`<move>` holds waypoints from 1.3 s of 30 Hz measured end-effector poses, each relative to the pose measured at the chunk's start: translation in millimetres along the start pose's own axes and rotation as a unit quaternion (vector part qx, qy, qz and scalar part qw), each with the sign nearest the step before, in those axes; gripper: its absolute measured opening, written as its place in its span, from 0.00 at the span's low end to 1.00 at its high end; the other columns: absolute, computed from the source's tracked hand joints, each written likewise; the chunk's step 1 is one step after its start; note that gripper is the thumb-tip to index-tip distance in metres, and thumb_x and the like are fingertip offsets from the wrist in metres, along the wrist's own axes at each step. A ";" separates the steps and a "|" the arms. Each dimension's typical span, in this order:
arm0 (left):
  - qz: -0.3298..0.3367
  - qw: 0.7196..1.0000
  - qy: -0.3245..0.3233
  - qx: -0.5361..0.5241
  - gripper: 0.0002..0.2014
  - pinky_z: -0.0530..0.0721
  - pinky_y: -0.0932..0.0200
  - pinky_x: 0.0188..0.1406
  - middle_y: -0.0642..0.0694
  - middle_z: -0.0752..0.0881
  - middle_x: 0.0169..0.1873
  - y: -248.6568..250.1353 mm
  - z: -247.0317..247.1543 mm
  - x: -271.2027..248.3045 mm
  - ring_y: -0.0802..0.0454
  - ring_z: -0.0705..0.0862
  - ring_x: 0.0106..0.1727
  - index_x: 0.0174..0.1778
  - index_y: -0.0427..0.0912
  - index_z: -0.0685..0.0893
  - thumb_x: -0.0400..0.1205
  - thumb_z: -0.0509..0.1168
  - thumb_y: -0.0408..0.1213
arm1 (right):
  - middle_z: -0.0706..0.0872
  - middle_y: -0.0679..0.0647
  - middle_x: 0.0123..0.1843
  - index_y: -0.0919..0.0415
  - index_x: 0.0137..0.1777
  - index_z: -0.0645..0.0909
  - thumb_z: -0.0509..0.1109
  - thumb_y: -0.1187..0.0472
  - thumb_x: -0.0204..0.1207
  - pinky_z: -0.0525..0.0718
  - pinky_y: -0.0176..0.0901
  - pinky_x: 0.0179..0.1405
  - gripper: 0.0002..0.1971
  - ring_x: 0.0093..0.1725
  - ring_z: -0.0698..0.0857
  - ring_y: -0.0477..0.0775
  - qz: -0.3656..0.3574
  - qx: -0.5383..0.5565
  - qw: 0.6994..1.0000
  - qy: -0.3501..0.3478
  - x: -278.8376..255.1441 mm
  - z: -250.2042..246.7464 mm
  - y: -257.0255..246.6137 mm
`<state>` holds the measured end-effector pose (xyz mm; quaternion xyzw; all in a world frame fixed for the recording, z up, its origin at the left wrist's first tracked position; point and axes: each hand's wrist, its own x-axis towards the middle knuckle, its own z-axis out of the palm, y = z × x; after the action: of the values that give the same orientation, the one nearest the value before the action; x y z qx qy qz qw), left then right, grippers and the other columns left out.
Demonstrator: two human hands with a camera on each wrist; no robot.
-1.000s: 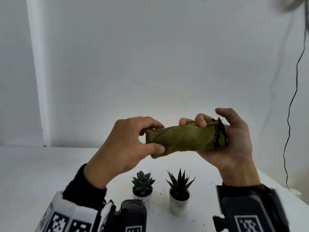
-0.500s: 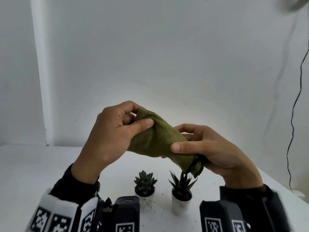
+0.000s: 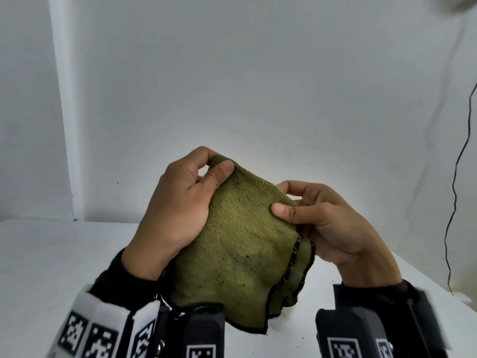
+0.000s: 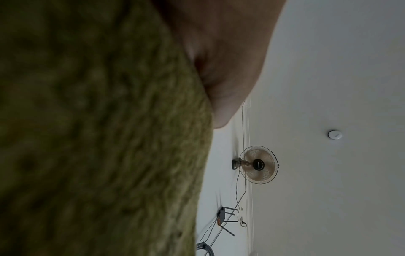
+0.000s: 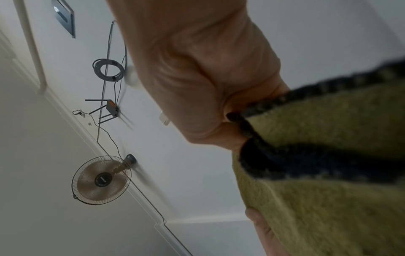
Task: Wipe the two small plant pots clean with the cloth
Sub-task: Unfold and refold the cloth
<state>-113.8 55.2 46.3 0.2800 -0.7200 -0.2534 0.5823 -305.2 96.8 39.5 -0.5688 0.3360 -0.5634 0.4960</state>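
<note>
The person holds the cloth (image 3: 240, 249) up in both hands above the white table (image 3: 51, 254), so that it hangs spread out at the middle of the head view. The left hand (image 3: 180, 210) pinches the top corner at about eleven o'clock on the cloth, thumb pressed over the fold. The right hand (image 3: 327, 223) grips the black-stitched edge at about three o'clock, thumb on the front and fingers behind. The cloth shows a few dark specks and a faint darker patch low down. The two plant pots cannot be seen now; the hanging cloth likely hides them, so whether either has been wiped cannot be told. Judging from the cloth being handled in the air and not on a pot, the wiping seems at least partly left to do.
</note>
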 end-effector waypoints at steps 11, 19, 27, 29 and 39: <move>-0.095 0.964 -0.009 -0.249 0.14 0.84 0.64 0.26 0.49 0.84 0.26 0.4 -3.7 1.9 0.56 0.83 0.27 0.62 0.53 0.81 0.82 0.65 0.36 | 0.88 0.61 0.57 0.52 0.51 0.85 0.75 0.53 0.68 0.81 0.55 0.54 0.12 0.59 0.86 0.60 -0.074 -0.120 0.988 0.064 -1.6 3.7 0.3; -0.055 0.949 -0.058 -0.305 0.28 0.87 0.62 0.40 0.45 0.89 0.32 -0.6 -6.9 2.9 0.53 0.87 0.38 0.71 0.53 0.74 0.80 0.60 0.20 | 0.89 0.57 0.55 0.56 0.52 0.87 0.80 0.48 0.63 0.79 0.56 0.56 0.20 0.61 0.85 0.58 -0.022 -0.167 0.983 0.075 4.5 9.0 6.7; -0.020 0.954 -0.098 -0.281 0.28 0.86 0.59 0.42 0.43 0.86 0.36 -3.4 3.8 -0.3 0.50 0.84 0.39 0.69 0.53 0.78 0.81 0.58 0.17 | 0.88 0.67 0.57 0.71 0.58 0.83 0.78 0.41 0.61 0.84 0.62 0.59 0.35 0.56 0.87 0.65 0.069 -0.111 0.991 -0.015 8.8 30.9 14.4; -0.014 0.949 -0.102 -0.298 0.28 0.87 0.58 0.42 0.44 0.85 0.37 -4.8 5.5 -0.1 0.50 0.84 0.40 0.68 0.52 0.80 0.80 0.60 0.16 | 0.87 0.69 0.52 0.75 0.56 0.82 0.78 0.51 0.65 0.85 0.56 0.54 0.28 0.50 0.86 0.64 0.069 -0.089 0.993 -0.038 9.4 37.4 15.6; 0.070 0.997 0.013 0.027 0.16 0.78 0.56 0.65 0.57 0.84 0.59 -0.8 -11.5 -1.0 0.63 0.80 0.62 0.49 0.66 0.88 0.67 0.71 0.45 | 0.90 0.60 0.44 0.60 0.57 0.82 0.79 0.66 0.49 0.88 0.59 0.50 0.30 0.43 0.90 0.60 0.053 -0.279 0.957 0.059 6.1 20.0 10.1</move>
<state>-102.2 54.9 47.3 0.2479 -0.7366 -0.1887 0.6003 -283.0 91.9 34.5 -0.6313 0.5387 -0.4527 0.3260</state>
